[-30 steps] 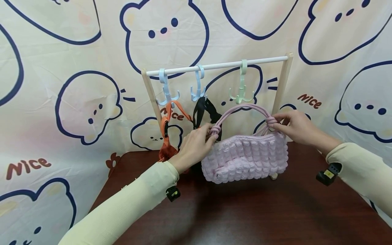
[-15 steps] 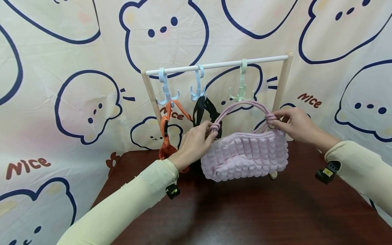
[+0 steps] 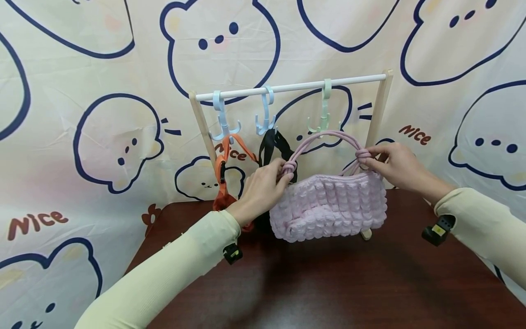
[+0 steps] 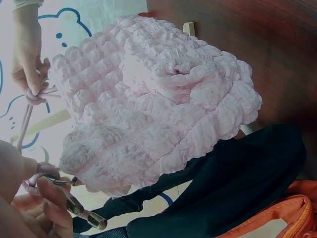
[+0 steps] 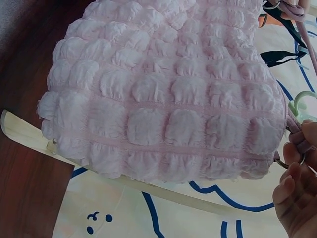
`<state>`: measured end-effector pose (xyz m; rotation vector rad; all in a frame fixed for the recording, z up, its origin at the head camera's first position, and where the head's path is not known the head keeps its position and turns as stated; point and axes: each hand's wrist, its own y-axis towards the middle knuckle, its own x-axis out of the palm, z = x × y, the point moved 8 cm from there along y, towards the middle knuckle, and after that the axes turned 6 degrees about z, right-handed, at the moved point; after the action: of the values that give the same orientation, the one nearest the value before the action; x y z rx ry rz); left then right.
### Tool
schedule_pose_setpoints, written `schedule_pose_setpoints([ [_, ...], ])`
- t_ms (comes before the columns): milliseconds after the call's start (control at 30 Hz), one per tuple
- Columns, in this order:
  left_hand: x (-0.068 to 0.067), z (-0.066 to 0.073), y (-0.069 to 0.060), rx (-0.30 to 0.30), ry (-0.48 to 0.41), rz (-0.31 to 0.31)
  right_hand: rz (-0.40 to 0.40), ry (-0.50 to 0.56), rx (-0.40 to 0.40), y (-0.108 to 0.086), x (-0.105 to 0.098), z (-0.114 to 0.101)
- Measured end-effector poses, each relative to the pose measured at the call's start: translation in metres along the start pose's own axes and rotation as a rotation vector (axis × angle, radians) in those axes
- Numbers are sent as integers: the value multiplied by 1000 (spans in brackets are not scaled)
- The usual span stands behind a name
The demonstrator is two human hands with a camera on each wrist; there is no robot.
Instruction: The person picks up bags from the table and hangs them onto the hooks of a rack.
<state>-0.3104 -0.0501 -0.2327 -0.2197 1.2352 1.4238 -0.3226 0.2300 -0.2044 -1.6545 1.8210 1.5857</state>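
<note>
A pink puffy quilted handbag (image 3: 328, 208) hangs between my two hands above the table. My left hand (image 3: 263, 187) pinches the knot at the left end of its corded handle (image 3: 328, 135); in the left wrist view, metal cord tips (image 4: 94, 219) dangle by those fingers. On the other side, my right hand (image 3: 396, 169) pinches the right knot, beside a metal ring (image 5: 292, 162) in the right wrist view. The handle arches up just below and in front of a pale green hook (image 3: 325, 109). Whether handle and hook touch, I cannot tell.
A rack with a white rail (image 3: 291, 88) stands at the back of the dark wooden table (image 3: 312, 283). An orange bag (image 3: 223, 201) hangs from the left blue hook (image 3: 222, 116). Black straps (image 3: 269, 146) hang at the middle blue hook (image 3: 266, 114). Behind is a printed cloth (image 3: 123, 141).
The pink handbag has risen a little in my hands, and its handle arch now overlaps the lower prongs of the green hook in view. Both hands keep their hold on the knots.
</note>
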Motion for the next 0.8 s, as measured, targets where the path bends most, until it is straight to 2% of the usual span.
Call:
schedule_pose_setpoints([
  [467, -5, 2, 3, 5, 13, 15, 57, -21, -15, 2, -2, -3],
  [800, -10, 7, 7, 25, 3, 32, 76, -16, 6, 2, -2, -5],
])
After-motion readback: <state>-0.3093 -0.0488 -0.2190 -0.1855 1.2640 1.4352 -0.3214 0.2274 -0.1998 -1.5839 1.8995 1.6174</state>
